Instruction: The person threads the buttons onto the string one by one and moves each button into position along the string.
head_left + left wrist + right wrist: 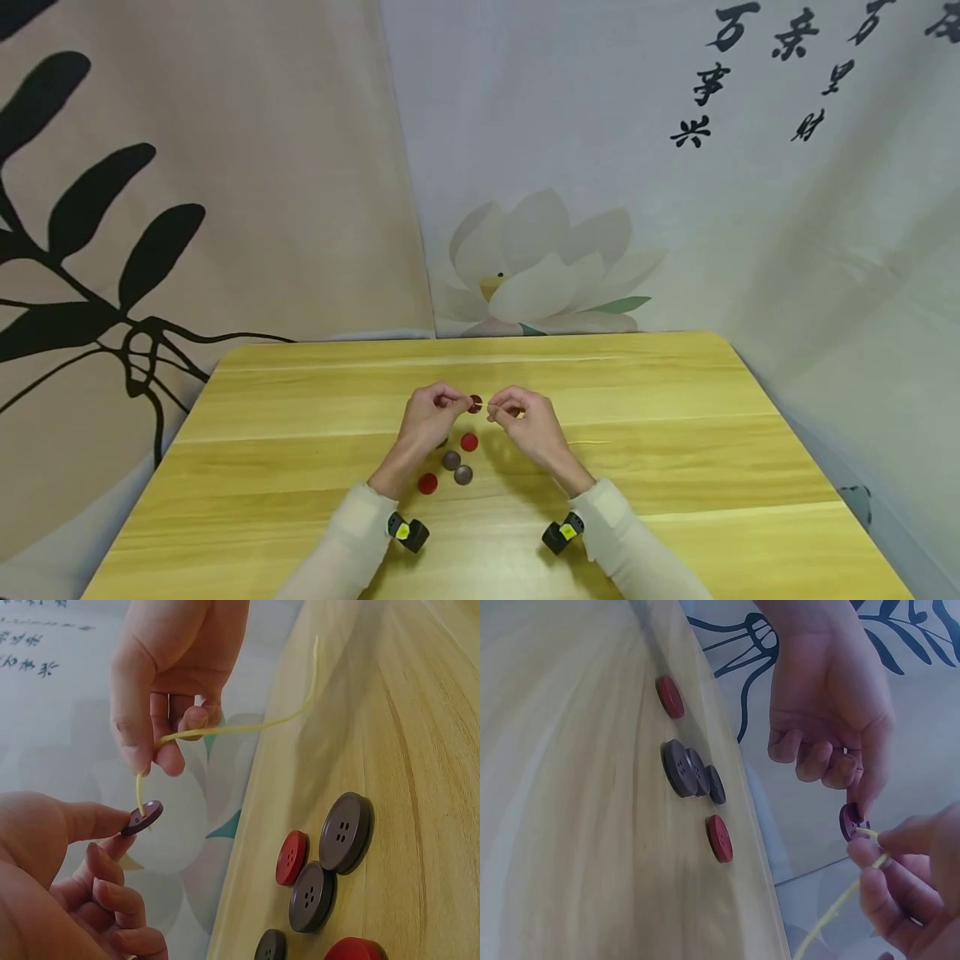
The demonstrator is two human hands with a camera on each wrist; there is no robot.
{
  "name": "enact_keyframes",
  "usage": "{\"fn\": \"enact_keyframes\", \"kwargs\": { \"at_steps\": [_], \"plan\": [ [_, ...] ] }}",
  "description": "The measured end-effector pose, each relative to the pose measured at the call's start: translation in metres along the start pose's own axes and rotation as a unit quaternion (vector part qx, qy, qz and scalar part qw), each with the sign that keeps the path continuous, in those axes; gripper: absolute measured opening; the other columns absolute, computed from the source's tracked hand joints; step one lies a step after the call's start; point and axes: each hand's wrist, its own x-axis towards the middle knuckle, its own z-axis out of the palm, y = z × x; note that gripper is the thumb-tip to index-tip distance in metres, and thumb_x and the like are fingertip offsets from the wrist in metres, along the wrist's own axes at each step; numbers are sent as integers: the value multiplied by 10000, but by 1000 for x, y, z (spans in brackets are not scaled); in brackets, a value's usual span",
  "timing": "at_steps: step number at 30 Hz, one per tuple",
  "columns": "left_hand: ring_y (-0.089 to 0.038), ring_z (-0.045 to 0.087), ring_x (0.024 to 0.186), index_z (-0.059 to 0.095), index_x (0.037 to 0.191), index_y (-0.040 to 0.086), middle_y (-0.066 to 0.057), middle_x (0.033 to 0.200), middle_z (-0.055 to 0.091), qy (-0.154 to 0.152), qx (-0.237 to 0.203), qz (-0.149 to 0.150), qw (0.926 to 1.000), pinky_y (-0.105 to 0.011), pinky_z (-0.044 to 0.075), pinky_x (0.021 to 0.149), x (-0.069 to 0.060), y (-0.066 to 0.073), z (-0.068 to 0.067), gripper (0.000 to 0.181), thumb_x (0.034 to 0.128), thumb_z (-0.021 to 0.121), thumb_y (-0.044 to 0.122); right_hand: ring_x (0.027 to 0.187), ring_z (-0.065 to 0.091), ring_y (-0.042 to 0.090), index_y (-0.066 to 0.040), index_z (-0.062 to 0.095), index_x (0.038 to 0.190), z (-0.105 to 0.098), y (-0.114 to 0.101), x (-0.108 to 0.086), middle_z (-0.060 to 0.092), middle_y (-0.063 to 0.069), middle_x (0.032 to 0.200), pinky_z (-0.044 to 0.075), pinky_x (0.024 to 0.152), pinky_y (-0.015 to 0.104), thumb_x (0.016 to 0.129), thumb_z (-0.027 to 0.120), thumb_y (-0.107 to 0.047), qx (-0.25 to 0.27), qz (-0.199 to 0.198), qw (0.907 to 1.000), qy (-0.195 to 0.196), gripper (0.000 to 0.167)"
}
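Observation:
A dark purplish-red button (142,817) is pinched at its edge between the thumb and a finger of my left hand (435,414). My right hand (529,422) pinches a yellow cord (259,726) close to the button, and the cord's short end meets the button's face at a hole. In the right wrist view the same button (850,822) is held upright, with the cord (832,911) trailing down from the right hand's fingers. Both hands are above the table, a small gap apart.
On the wooden table (675,433) below the hands lie red buttons (427,483) and several dark grey-brown buttons (463,475), some touching. Behind the table's far edge hangs a printed cloth (300,167). Each wrist wears a small black camera.

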Motion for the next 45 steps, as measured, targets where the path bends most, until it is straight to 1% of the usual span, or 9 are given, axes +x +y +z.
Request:
{"fn": "enact_keyframes", "kwargs": {
  "at_steps": [3, 10, 15, 20, 23, 27, 31, 38, 45],
  "plan": [
    [-151, 474, 626, 714, 862, 106, -12, 739, 579, 20, 23, -34, 10000, -258, 382, 542, 0, 0, 1, 104, 910, 709, 198, 740, 653, 165, -114, 710, 912, 1, 0, 0, 726, -45, 772, 501, 700, 260, 907, 667, -10, -41, 3, 10000, 20, 113],
    [-145, 458, 606, 713, 856, 108, -6, 734, 571, 34, -19, -128, 9999, -249, 366, 520, -3, -1, 3, 107, 910, 707, 200, 735, 653, 179, -90, 704, 912, 4, 0, -2, 726, -8, 785, 513, 696, 283, 897, 657, 10, 18, -23, 10000, 8, 112],
    [-136, 442, 577, 714, 856, 111, 0, 726, 567, 60, -98, -199, 9997, -243, 357, 498, -4, -1, 4, 99, 903, 712, 198, 721, 643, 124, -84, 700, 903, 7, 1, -3, 721, -28, 781, 516, 697, 273, 893, 659, 12, -99, -43, 9999, 42, 105],
    [-137, 453, 599, 717, 855, 102, -2, 724, 564, 119, -77, -205, 9997, -247, 368, 525, -5, 1, 6, 109, 907, 710, 198, 711, 629, 91, -95, 698, 896, 8, 1, -3, 721, -36, 780, 511, 693, 246, 889, 669, 0, -218, -7, 9997, 84, 99],
    [-148, 476, 630, 719, 860, 99, -37, 745, 590, 119, -85, -184, 9997, -260, 385, 558, -5, 1, 6, 113, 910, 711, 199, 711, 628, 91, -92, 699, 900, 9, -1, -3, 724, -31, 784, 513, 690, 246, 887, 672, -4, -239, -51, 9997, 77, 93],
    [-158, 503, 676, 719, 861, 99, -40, 761, 600, 104, -127, -187, 9997, -279, 406, 603, -5, 3, 7, 109, 908, 713, 196, 707, 622, 92, -82, 698, 907, 9, -3, -3, 729, -15, 789, 509, 681, 245, 883, 679, -7, -271, -113, 9995, 94, 82],
    [-154, 490, 665, 719, 846, 107, -2, 743, 575, 148, -147, -218, 9995, -271, 399, 585, -4, 4, 8, 102, 897, 720, 195, 693, 603, 93, -76, 689, 965, 8, -4, -2, 737, 6, 802, 494, 652, 245, 886, 697, -37, -297, -91, 9994, 137, 89],
    [-144, 464, 630, 719, 846, 93, 3, 728, 568, 205, -144, -195, 9995, -255, 363, 536, -3, 6, 7, 104, 890, 723, 188, 660, 583, 101, -86, 646, 1122, 8, -4, -1, 739, 10, 828, 464, 595, 237, 886, 719, -88, -244, 68, 9997, -25, 246],
    [-145, 496, 667, 718, 857, 78, -2, 736, 582, 209, -174, -179, 9995, -269, 395, 580, -3, 8, 8, 109, 885, 723, 183, 630, 539, 92, -48, 631, 1154, 9, -6, 1, 707, 37, 821, 432, 553, 220, 871, 751, -97, -203, -11, 9998, -92, 311]
  ]
}}
